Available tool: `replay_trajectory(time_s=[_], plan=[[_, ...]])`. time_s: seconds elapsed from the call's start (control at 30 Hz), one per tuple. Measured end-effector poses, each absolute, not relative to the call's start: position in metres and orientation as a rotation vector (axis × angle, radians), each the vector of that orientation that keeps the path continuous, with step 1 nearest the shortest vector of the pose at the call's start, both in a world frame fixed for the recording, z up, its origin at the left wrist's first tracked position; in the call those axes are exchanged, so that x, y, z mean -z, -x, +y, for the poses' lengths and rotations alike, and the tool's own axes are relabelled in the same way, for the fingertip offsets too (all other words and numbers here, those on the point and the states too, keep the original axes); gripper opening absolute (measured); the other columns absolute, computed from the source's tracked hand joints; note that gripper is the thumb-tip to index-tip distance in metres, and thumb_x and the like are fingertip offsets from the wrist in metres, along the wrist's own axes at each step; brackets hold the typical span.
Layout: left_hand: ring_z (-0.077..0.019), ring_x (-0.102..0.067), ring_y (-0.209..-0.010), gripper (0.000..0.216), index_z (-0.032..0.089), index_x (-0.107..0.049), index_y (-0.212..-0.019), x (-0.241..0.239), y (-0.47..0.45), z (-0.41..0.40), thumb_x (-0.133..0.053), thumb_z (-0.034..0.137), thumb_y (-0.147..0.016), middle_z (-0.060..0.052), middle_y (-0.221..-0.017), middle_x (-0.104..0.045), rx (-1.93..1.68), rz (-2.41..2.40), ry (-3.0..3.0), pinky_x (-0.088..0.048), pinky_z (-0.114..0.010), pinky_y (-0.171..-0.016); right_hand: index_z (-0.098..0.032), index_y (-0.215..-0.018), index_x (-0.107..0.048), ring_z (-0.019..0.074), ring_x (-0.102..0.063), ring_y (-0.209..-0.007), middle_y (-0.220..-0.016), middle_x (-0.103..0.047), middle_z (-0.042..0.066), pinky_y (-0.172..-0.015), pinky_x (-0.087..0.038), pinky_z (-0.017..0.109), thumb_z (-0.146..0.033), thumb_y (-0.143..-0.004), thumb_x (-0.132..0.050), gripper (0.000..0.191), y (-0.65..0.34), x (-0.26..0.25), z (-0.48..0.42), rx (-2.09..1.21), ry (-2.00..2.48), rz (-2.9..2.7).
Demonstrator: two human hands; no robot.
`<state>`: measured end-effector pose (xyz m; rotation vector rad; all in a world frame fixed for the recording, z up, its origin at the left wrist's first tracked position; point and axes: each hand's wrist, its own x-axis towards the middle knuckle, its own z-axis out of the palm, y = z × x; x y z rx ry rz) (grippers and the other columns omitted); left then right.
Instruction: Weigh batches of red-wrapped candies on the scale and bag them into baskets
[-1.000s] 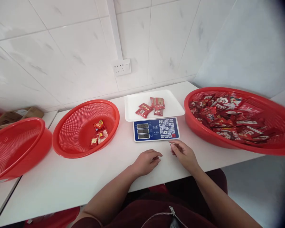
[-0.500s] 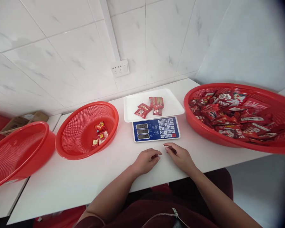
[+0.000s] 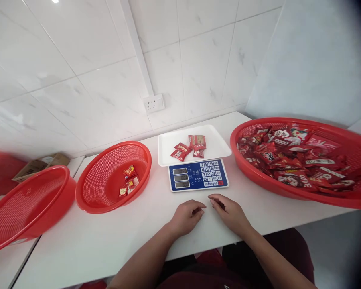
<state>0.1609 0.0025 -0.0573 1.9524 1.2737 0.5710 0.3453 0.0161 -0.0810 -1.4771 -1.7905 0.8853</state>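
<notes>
My left hand (image 3: pixel 187 218) rests on the white table just in front of the scale, fingers loosely bent and thumb apart, holding nothing. Close beside it, my right hand (image 3: pixel 229 213) lies with its thumb and forefinger apart, also holding nothing; a small gap separates the two hands. Beyond them stands the digital scale (image 3: pixel 198 175) with a blue keypad and small displays. On its white tray (image 3: pixel 165 139) lie several red snack packets (image 3: pixel 196 140). Neither hand touches the scale.
A large red basket (image 3: pixel 258 192) at the right holds many red packets. To the left, another red basket (image 3: pixel 93 180) has a few small packets in it. A further red basket (image 3: pixel 27 200) and a cardboard box (image 3: pixel 30 170) stand at far left. A wall socket (image 3: pixel 154 103) is behind.
The view has tilted slightly upward, so everything sits lower in the picture. Both hands have stayed in place relative to the scale, and the packets have not moved.
</notes>
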Motion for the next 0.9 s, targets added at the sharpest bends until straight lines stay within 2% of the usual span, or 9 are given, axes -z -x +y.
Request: replay_trajectory(time_s=[0.3, 0.43, 0.67, 0.77, 0.9], plan=[[-0.0139, -0.057, -0.075, 0.026, 0.023, -0.063, -0.102, 0.058, -0.160, 0.004, -0.048, 0.022, -0.081, -0.002, -0.087, -0.063, -0.596, 1.267, -1.928, -0.047, -0.024, -0.070, -0.027, -0.092, -0.063, 0.0215, -0.064, -0.083, -0.092, -0.068, 0.001, -0.073, -0.051, 0.034, -0.037, -0.083, -0.042, 0.024, -0.342, 0.082, 0.017, -0.797, 1.436, -1.804], [-0.0139, -0.057, -0.074, 0.026, 0.022, -0.064, -0.100, 0.058, -0.158, 0.005, -0.048, 0.021, -0.080, -0.002, -0.087, -0.064, -0.604, 1.258, -1.904, -0.047, -0.024, -0.069, -0.026, -0.093, -0.062, 0.0199, -0.062, -0.080, -0.093, -0.067, 0.003, -0.068, -0.050, 0.031, -0.036, -0.085, -0.040, 0.026, -0.328, 0.049, 0.040, -0.564, 1.426, -1.828], [-0.0138, -0.057, -0.072, 0.026, 0.021, -0.064, -0.099, 0.061, -0.153, 0.006, -0.047, 0.020, -0.080, -0.003, -0.086, -0.064, -0.615, 1.227, -1.908, -0.047, -0.024, -0.067, -0.022, -0.105, -0.060, 0.0245, -0.050, -0.100, -0.100, -0.066, 0.006, -0.082, -0.037, 0.036, -0.028, -0.087, -0.041, 0.027, -0.275, -0.036, 0.135, -0.014, 1.431, -2.220], [-0.0136, -0.056, -0.072, 0.027, 0.021, -0.064, -0.100, 0.062, -0.151, 0.005, -0.047, 0.020, -0.080, -0.003, -0.087, -0.064, -0.624, 1.210, -1.901, -0.046, -0.024, -0.067, -0.019, -0.107, -0.058, 0.0290, -0.047, -0.105, -0.099, -0.065, 0.011, -0.083, -0.033, 0.041, -0.029, -0.085, -0.044, 0.028, -0.253, -0.044, 0.169, 0.043, 1.604, -2.351], [-0.0134, -0.056, -0.071, 0.027, 0.021, -0.064, -0.101, 0.064, -0.148, 0.005, -0.047, 0.021, -0.079, -0.003, -0.087, -0.064, -0.615, 1.189, -1.891, -0.046, -0.023, -0.067, -0.014, -0.094, -0.062, 0.0317, -0.052, -0.095, -0.087, -0.066, 0.016, -0.076, -0.034, 0.041, -0.024, -0.080, -0.050, 0.021, -0.239, -0.040, 0.191, -0.003, 1.690, -2.364]])
